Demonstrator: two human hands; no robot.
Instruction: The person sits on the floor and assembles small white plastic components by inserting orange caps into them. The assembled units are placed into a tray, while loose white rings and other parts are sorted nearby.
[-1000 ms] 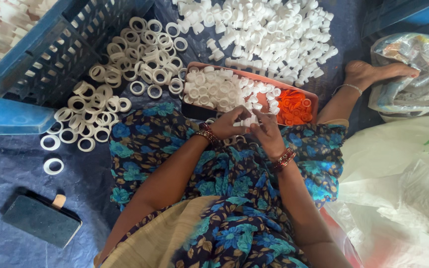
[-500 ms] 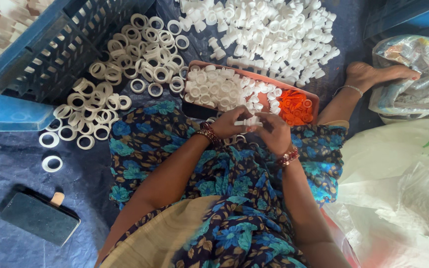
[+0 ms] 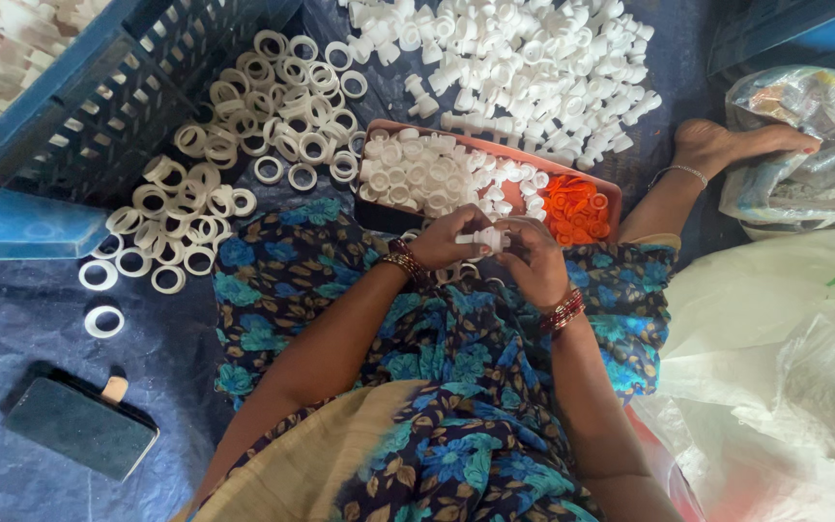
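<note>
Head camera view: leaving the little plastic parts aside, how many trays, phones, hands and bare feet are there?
Orange tray: 1
Dark phone: 1
Hands: 2, left hand and right hand, both on one white part
Bare foot: 1
Total: 5

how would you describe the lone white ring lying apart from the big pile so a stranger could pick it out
Start at the blue crate at top left and follow the spread of white rings down to its lower left end. Below it, on the dark blue cloth, lies the lone ring, above the dark phone. Unlike the others, it touches no other ring.
</note>
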